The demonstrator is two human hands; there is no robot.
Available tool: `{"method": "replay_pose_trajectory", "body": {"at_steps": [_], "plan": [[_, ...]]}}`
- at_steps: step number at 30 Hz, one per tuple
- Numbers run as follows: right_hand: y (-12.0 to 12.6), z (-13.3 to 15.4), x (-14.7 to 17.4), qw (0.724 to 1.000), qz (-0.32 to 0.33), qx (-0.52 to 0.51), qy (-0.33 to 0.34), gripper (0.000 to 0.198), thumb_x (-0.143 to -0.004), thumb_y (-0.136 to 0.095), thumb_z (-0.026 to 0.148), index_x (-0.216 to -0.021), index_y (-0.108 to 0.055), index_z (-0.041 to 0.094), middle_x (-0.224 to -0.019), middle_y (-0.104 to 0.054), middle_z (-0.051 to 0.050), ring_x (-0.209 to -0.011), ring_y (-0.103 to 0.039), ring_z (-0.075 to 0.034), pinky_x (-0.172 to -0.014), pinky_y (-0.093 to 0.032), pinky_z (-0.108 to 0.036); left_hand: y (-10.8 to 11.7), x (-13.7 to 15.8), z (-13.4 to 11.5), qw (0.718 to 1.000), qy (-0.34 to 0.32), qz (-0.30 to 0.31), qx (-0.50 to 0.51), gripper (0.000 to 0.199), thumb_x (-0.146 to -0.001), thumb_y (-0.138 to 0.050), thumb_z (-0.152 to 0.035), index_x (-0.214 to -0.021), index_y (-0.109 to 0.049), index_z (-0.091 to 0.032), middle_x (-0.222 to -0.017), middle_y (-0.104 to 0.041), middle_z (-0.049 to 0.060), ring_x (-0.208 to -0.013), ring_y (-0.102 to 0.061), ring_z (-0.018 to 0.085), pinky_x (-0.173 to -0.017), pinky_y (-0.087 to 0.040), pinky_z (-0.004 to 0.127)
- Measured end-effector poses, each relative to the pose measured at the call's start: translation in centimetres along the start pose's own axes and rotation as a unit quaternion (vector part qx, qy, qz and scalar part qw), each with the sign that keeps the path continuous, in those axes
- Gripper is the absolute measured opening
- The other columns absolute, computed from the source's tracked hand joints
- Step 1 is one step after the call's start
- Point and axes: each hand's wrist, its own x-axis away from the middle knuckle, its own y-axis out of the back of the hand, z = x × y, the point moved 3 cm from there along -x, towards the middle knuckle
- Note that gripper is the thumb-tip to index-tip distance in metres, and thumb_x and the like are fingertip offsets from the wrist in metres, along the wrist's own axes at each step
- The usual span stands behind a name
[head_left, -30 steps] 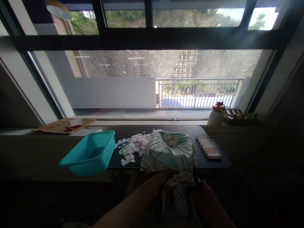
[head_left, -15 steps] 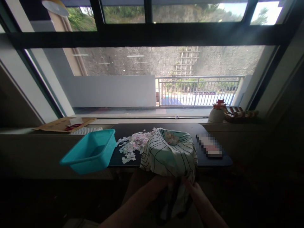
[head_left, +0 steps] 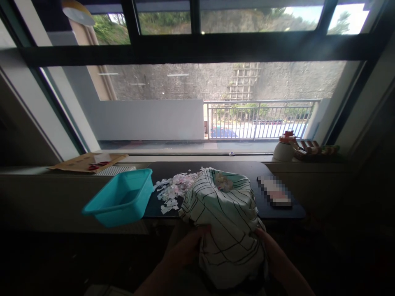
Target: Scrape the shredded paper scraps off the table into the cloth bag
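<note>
A white cloth with black lines [head_left: 228, 218] is draped over a round-topped container, whose sides it hides. A greenish tint shows through the cloth near the top. In the sunken middle lies a pale, crumpled clump [head_left: 224, 182]. My left hand [head_left: 196, 238] grips the cloth on its near left side, fingers against the fabric. My right hand [head_left: 264, 240] grips the opposite side; its fingers are partly behind the folds and in shade. Between the hands the cloth hangs spread toward me. Torn paper scraps [head_left: 175, 187] lie in a heap just left of the covered container.
A turquoise plastic basin [head_left: 115, 203] stands at the left end of the dark table [head_left: 247, 165]. A pixelated flat object [head_left: 274, 191] lies at the right. On the sill are a brown envelope [head_left: 72, 161], red-handled scissors [head_left: 98, 165], a white pot [head_left: 282, 151] and a small basket [head_left: 316, 152].
My hands have moved apart, left hand leftward and right hand rightward. The cloth's near part, bunched together before, is now spread wide between them. The view has shifted slightly.
</note>
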Motion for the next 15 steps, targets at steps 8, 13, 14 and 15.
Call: {"method": "replay_pose_trajectory", "body": {"at_steps": [8,13,14,15], "plan": [[2.7,-0.3,-0.5,0.999,-0.009,0.053,0.006,0.041,-0.071,-0.069,0.05,-0.092,-0.075,0.016,-0.091,-0.077,-0.011,-0.093,-0.07,-0.031,-0.081,-0.053,-0.038,5.5,1.7,-2.0,0.996,-0.055,0.006,0.067,0.06,-0.085,-0.042,-0.072,-0.109,-0.064,-0.023,-0.111,-0.067,0.008,-0.11,-0.058,0.032,-0.087,-0.046,0.043],[2.2,-1.2,-0.2,0.984,0.018,0.165,0.058,0.051,-0.067,-0.073,0.053,-0.102,-0.072,0.015,-0.104,-0.074,-0.011,-0.106,-0.065,-0.032,-0.09,-0.05,-0.038,4.0,0.7,-1.0,0.994,-0.087,0.023,0.066,0.035,-0.089,-0.055,-0.051,-0.099,-0.068,-0.021,-0.102,-0.07,0.006,-0.111,-0.058,0.029,-0.093,-0.043,0.038],[2.0,-0.8,0.0,0.975,0.025,0.205,0.078,0.053,-0.066,-0.073,0.054,-0.102,-0.071,0.015,-0.106,-0.074,-0.011,-0.107,-0.064,-0.032,-0.091,-0.049,-0.037,3.5,0.4,-0.7,0.995,-0.084,0.023,0.057,0.027,-0.088,-0.058,-0.042,-0.095,-0.069,-0.019,-0.098,-0.07,0.007,-0.107,-0.06,0.03,-0.093,-0.043,0.037],[1.9,-0.1,0.3,0.962,0.023,0.251,0.104,0.055,-0.066,-0.072,0.056,-0.103,-0.071,0.015,-0.108,-0.073,-0.011,-0.109,-0.063,-0.032,-0.091,-0.049,-0.036,3.1,0.2,-0.4,0.996,-0.079,0.023,0.046,0.021,-0.087,-0.06,-0.035,-0.091,-0.07,-0.016,-0.095,-0.071,0.008,-0.104,-0.061,0.03,-0.092,-0.044,0.037]]}}
